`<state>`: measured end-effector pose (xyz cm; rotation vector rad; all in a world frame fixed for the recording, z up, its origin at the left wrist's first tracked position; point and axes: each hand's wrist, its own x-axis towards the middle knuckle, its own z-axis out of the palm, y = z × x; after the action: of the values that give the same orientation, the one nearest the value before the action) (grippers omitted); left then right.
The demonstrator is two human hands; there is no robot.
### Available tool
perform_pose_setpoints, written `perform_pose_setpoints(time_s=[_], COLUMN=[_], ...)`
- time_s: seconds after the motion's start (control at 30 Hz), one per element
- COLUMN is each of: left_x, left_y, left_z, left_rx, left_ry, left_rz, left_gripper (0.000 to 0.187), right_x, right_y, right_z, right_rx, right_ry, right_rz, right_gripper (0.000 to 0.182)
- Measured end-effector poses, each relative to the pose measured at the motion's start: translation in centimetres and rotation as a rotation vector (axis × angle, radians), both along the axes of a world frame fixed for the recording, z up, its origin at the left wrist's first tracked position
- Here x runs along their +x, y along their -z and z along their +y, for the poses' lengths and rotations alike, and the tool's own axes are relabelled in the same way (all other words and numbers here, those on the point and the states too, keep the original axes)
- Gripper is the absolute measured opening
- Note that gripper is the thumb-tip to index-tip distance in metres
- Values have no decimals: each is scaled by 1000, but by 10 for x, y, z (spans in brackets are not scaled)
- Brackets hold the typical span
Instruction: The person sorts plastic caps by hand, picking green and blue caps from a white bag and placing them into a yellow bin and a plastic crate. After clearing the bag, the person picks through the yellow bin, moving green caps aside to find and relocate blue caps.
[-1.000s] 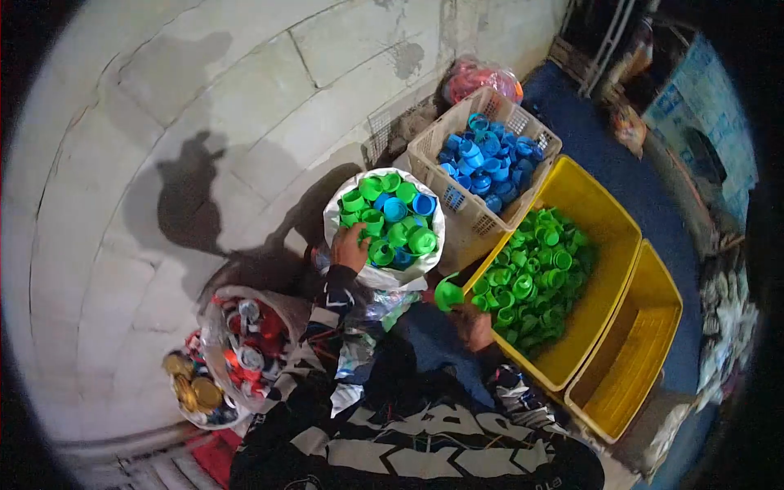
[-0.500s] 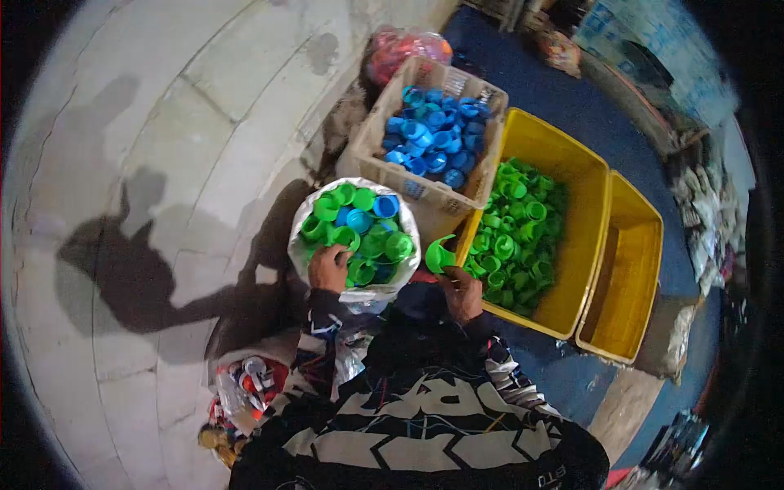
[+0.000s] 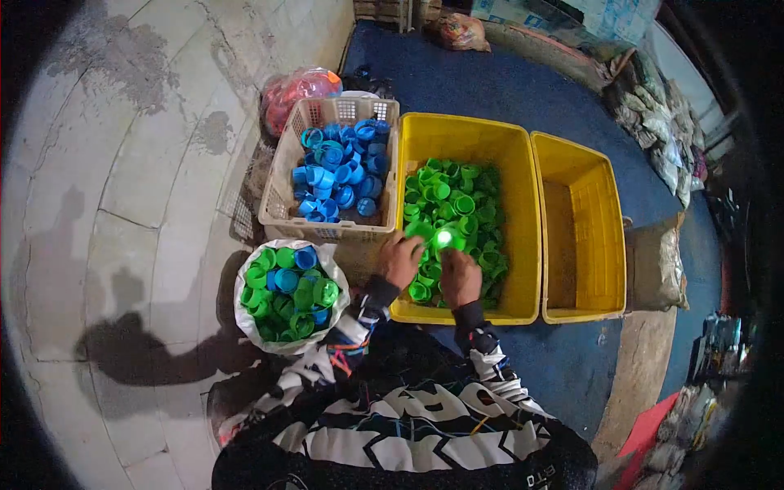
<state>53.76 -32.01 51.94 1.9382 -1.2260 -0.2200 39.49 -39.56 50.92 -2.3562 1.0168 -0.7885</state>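
Both hands are over the near side of a large yellow bin (image 3: 472, 122) holding a heap of green plastic caps (image 3: 462, 204). My left hand (image 3: 400, 260) is closed on a green cap (image 3: 420, 232), slightly smeared by motion. Close beside it, my right hand (image 3: 461, 279) grips another green cap (image 3: 446, 238) with a bright glare on it. To the left, a white sack (image 3: 242, 306) is filled with mixed green and blue caps.
A beige crate (image 3: 273, 184) of blue caps (image 3: 333, 175) adjoins the bin's left side. A second yellow bin (image 3: 563, 145) stands on the right, with a filled sack (image 3: 653, 265) beyond it. Behind the crate lies a bag of red items (image 3: 298, 94).
My left hand has left the white sack and come over the yellow bin with a green cap. My right hand has moved from the bin's edge to above its heap. The view has swung right.
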Motion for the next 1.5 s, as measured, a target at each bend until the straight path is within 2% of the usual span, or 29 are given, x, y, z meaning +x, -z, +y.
perform_pose_setpoints(time_s=[0.03,0.07,0.1,0.13,0.17,0.27,0.37,0.4,0.43,0.47,0.5,0.53,0.6,0.63,0.7,0.73,0.8,0.83,0.93,1.03,1.17,1.27,1.3,1.4,1.5], left_x=[0,5,0,-1,-8,-26,-6,1,12,25,38,56,86,103,122,127,133,135,143,150,156,158,160,166,163], left_y=[-13,1,-2,-11,-21,70,41,49,33,31,23,32,46,64,72,69,67,65,77,88,77,82,81,81,79], left_z=[-21,-44,-55,-64,-68,-55,-3,21,43,69,95,123,175,196,225,231,232,231,224,222,217,211,208,204,200], left_rx=[-30,-72,21,196,397,56,342,176,358,265,291,352,276,384,330,304,416,471,601,657,662,688,715,756,780], left_ry=[18,92,73,162,164,71,136,39,-88,-185,-319,-387,-513,-561,-525,-509,-508,-506,-546,-546,-669,-738,-745,-765,-771], left_rz=[-5,-117,-150,-17,8,-230,251,227,153,83,89,14,-135,-82,-63,-52,-47,-45,42,-28,68,97,108,118,136], left_gripper=[25,39,54,70,73,59,58,46,32,28,25,23,18,20,23,25,26,27,28,27,27,29,29,30,30], right_x=[-1,1,6,8,4,0,0,2,6,11,20,30,47,57,76,85,101,109,140,167,209,236,243,256,257], right_y=[4,8,-1,-8,9,39,64,74,79,83,86,89,90,81,59,57,55,61,61,97,47,55,57,77,88], right_z=[-21,-40,-53,-62,-76,-99,-90,-85,-76,-65,-53,-39,-5,9,33,41,54,61,74,73,88,100,103,103,95], right_rx=[-18,-28,70,173,147,181,231,233,274,308,339,351,378,342,267,278,302,222,201,85,-37,-260,-227,-393,-358], right_ry=[15,17,61,100,61,-57,-159,-187,-244,-297,-346,-390,-462,-508,-603,-664,-787,-757,-814,-923,-936,-978,-999,-949,-1000], right_rz=[-83,-167,-170,-163,-70,69,193,238,229,220,211,188,149,157,185,203,233,368,377,344,426,437,486,502,510], right_gripper=[20,24,30,37,37,38,38,38,36,35,34,33,31,30,29,28,25,23,23,30,34,35,33,30,25])
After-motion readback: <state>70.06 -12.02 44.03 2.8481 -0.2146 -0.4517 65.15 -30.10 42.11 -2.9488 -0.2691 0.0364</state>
